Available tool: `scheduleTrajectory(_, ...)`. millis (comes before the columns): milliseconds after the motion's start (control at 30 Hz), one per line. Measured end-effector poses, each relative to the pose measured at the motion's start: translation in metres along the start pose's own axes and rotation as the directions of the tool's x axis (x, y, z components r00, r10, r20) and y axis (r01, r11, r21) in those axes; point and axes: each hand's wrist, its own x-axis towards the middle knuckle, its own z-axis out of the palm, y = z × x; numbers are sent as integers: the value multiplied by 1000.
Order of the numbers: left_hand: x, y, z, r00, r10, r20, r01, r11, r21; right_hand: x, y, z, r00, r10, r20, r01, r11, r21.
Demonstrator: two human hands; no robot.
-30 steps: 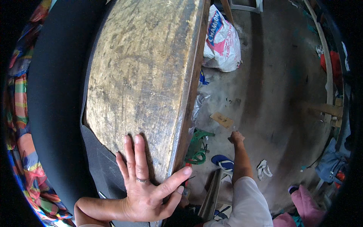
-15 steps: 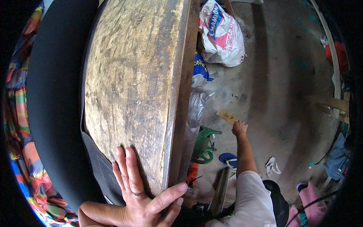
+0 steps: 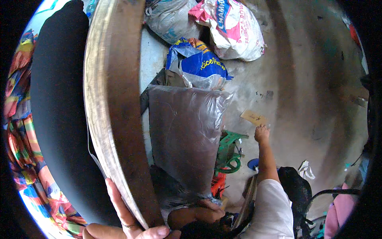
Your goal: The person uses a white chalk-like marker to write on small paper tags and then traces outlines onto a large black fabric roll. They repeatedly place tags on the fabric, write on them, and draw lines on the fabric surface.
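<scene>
My left hand point(image 3: 133, 229) rests on the near end of a worn wooden tabletop point(image 3: 97, 75). A ringed finger is stretched along its pale upper surface, and the thumb points across toward the brown side. The lower edge of the view cuts off much of this hand. My right hand does not show. Beyond the table, another person's white-sleeved arm point(image 3: 274, 211) reaches over the floor, its hand point(image 3: 262, 133) closed on a tan card point(image 3: 254, 116) with faint marks. That person's bent bare arm point(image 3: 195, 216) also shows at the bottom.
A long dark padded form point(image 3: 59, 119) lies left of the table, beside colourful cloth point(image 3: 22, 95). Stuffed sacks point(image 3: 234, 38), a blue bag point(image 3: 203, 65), a sheet of clear plastic point(image 3: 185, 131) and a green plastic stool point(image 3: 229, 151) occupy the floor. A black mesh object point(image 3: 294, 191) is nearby.
The view has shifted, so the table sits further left and shows more of its side. My left hand is lower in view. More sacks and the plastic-covered area now show.
</scene>
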Motion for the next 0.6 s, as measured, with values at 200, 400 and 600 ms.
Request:
scheduleTrajectory(200,-45,11,6,915,-403,-22,402,904,147,14,12,10,994,62,-94,-65,998,-28)
scheduleTrajectory(400,-50,2,13,924,-381,5,375,913,161,27,17,8,997,78,-29,-80,995,-59)
scheduleTrajectory(600,-45,-2,19,921,-388,30,377,909,179,39,17,12,990,122,-69,-130,982,-136)
